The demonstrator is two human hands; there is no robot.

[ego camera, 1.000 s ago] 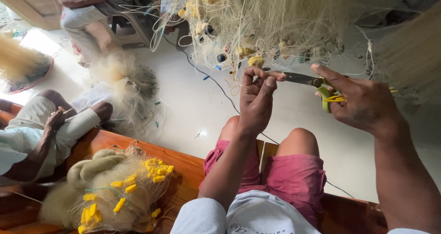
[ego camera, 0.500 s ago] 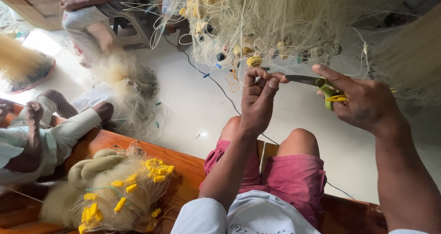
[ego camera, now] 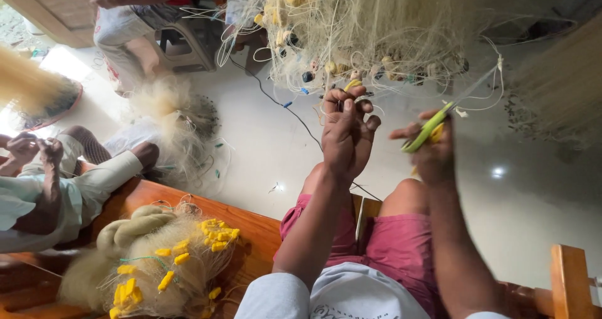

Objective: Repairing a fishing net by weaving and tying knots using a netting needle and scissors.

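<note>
Two hands work above the knees: the left hand (ego camera: 347, 137) has its grip pinched on strands of the fishing net (ego camera: 376, 31), as a second ago, while the right hand (ego camera: 433, 153), clenched on yellow-handled scissors (ego camera: 433, 126), has swung their blades up toward the hanging line. No container shows (only a heaped net with yellow floats (ego camera: 150, 269) on the wooden bench (ego camera: 251, 231)). Farther off, another person's hands (ego camera: 31, 150) work too.

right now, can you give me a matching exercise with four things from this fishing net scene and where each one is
Things:
1. pale hanging fishing net
2. yellow-green handled scissors
3. bundled net with yellow floats
4. black cord

Places:
A. on the white floor
B. on the wooden bench
C. in the right hand
D. pinched by the left hand

Pairs: 1-D, 2-C, 3-B, 4-A
</note>
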